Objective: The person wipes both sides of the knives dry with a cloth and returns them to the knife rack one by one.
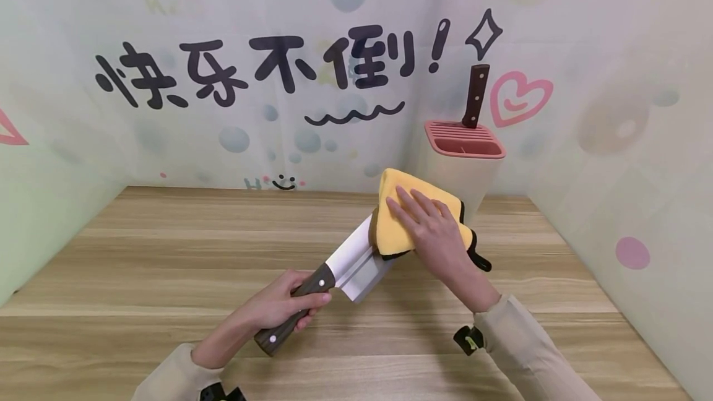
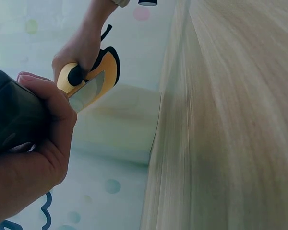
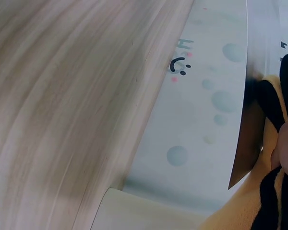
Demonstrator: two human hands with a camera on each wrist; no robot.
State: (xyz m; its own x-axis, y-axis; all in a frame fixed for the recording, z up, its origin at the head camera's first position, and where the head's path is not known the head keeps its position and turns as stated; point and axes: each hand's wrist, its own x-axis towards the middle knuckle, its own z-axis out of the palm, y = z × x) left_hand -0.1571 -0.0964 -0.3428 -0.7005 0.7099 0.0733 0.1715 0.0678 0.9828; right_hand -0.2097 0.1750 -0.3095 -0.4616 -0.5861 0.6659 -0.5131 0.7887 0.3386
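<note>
Gripping the cleaver point(image 1: 351, 258) with closely curled fingers of the left hand point(image 1: 281, 300). Pinching the yellow cloth point(image 1: 392, 228) over its far end with slightly spread fingers of the right hand point(image 1: 436, 231). Held above the wooden table point(image 1: 184, 265), near six o'clock in the head view; pointing between one and two, lengthwise from between seven and eight.

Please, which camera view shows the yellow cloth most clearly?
The head view: most of the yellow cloth is visible there, though the right hand covers part. The left wrist view shows it smaller and partly hidden; the right wrist view shows only a portion, cut off by the frame.
</note>
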